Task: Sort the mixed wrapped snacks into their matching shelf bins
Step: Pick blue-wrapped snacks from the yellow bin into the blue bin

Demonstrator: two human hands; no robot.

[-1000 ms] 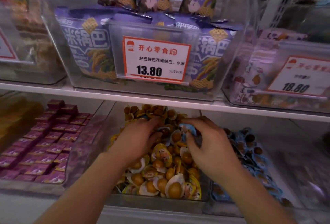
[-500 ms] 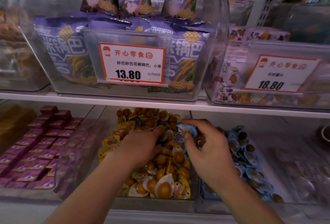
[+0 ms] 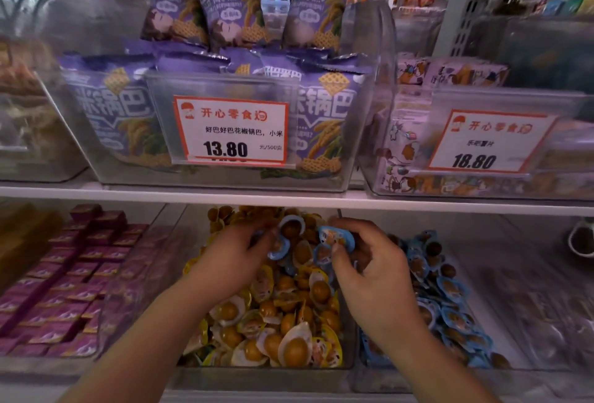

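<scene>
Both hands reach into the clear middle bin (image 3: 348, 332) heaped with yellow-wrapped snacks (image 3: 289, 322). The right hand (image 3: 374, 274) pinches a blue-wrapped snack (image 3: 336, 237) between thumb and fingertips, with more blue-wrapped pieces (image 3: 286, 242) lying just to its left, among the yellow ones. The left hand (image 3: 231, 261) has its fingers curled down into the pile beside those pieces, though whether it grips one cannot be told; the bin of blue-wrapped snacks (image 3: 450, 299) sits just right of the right hand.

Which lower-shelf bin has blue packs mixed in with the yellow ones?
The middle bin under both hands: yellow egg packs with stray blue-wrapped packs at the back. The right bin is all blue; the left bin purple boxes.
</scene>
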